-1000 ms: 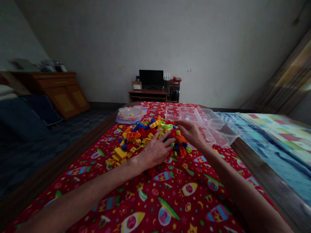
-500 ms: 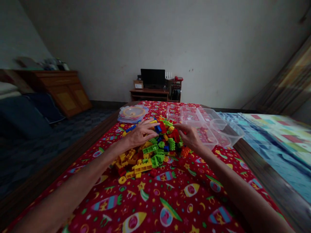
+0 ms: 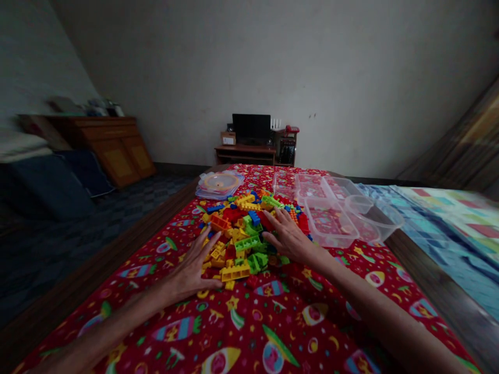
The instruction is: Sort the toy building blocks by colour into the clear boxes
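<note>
A heap of toy building bricks (image 3: 245, 243) in yellow, green, red, blue and orange lies on the red patterned tablecloth (image 3: 249, 327). My left hand (image 3: 195, 265) is at the heap's near left side, its fingers spread beside the yellow bricks (image 3: 236, 271). Over the right part of the heap lies my right hand (image 3: 288, 236), fingers stretched out and apart above red and green bricks. Neither hand has a brick in its grasp. Some bricks under the right hand are hidden.
Clear plastic containers (image 3: 331, 241) stand together to the right of the heap. A stack of lids (image 3: 219, 183) sits at the back left. Beyond the table are a desk with a monitor (image 3: 251, 129), a wooden cabinet (image 3: 113, 148) and a bed (image 3: 440, 228).
My left hand has moved from the top of the heap down to its near left side. My right hand has shifted inward over the bricks. The view has turned slightly left.
</note>
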`<state>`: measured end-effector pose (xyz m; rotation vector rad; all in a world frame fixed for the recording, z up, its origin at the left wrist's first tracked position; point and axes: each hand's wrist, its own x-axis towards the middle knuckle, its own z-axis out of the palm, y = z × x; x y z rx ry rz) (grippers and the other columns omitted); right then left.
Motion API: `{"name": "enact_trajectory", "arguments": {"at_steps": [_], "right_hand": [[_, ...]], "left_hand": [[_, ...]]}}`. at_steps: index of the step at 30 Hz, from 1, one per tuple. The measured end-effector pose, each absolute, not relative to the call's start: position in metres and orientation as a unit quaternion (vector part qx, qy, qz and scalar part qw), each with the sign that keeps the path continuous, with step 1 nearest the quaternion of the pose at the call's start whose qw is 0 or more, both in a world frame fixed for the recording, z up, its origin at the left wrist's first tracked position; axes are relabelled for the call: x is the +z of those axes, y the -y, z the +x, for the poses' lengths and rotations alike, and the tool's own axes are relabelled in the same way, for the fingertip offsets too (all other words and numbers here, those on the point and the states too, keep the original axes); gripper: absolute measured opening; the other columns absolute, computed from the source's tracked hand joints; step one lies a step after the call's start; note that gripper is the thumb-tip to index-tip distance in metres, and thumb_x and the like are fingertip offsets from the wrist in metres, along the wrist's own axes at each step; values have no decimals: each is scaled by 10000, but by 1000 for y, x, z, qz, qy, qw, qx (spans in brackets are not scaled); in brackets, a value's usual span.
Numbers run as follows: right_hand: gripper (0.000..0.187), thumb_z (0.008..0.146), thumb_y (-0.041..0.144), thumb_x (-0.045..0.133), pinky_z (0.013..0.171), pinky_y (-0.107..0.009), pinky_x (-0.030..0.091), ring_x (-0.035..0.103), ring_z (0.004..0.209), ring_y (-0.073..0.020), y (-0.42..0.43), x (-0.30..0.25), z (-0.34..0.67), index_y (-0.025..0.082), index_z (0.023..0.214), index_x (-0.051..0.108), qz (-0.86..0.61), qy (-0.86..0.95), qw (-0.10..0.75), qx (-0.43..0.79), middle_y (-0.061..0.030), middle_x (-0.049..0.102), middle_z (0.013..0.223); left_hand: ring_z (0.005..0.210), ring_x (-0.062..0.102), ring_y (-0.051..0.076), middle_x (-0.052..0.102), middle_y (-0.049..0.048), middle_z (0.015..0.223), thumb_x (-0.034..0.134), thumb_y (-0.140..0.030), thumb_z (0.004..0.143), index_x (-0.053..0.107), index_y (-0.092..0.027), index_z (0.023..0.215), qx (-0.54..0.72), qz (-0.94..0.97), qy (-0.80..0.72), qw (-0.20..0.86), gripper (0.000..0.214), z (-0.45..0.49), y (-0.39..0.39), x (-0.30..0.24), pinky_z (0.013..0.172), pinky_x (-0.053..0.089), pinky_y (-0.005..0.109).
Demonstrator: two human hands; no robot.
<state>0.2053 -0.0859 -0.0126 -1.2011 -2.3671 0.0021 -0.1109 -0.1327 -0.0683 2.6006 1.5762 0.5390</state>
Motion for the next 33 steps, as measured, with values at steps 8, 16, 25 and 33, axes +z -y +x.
{"name": "enact_trajectory", "arguments": {"at_steps": [8, 16, 25, 33], "right_hand": [[342, 932, 291, 458, 857, -346, 492, 632, 981, -218, 102, 12, 213, 167, 1198, 634, -383, 869, 314, 5, -131, 684, 1069], [258, 869, 207, 514, 597, -228, 409, 645, 638, -142, 69, 39, 228, 142, 993, 731, -466, 798, 380, 33, -83, 737, 805], [312, 746, 97, 609, 693, -241, 437, 636, 826, -161, 39, 66, 224, 205, 1016, 723, -446, 871, 185, 92, -67, 725, 956], [247, 790, 77, 565, 639, -216, 358, 567, 735, -115, 28, 47, 234, 181, 974, 692, -440, 880, 167, 73, -42, 680, 842]], "left_hand": [[1345, 307, 394, 434, 129, 1431, 614, -694, 706, 251, -284, 1494, 239, 828, -507, 8, 959, -55, 85, -33, 1110, 183, 608], [1368, 328, 350, 358, 115, 1501, 395, -765, 789, 514, -251, 1358, 290, 871, -394, 41, 776, -26, 76, 21, 1126, 270, 493], [1195, 549, 269, 654, 145, 1211, 191, -623, 913, 661, -125, 1137, 367, 815, -443, 74, 720, -38, 8, 25, 1097, 351, 429], [1148, 592, 258, 677, 125, 1177, 152, -547, 917, 656, -132, 1142, 324, 806, -484, 103, 690, -47, 1, -1, 1043, 411, 376]]}}
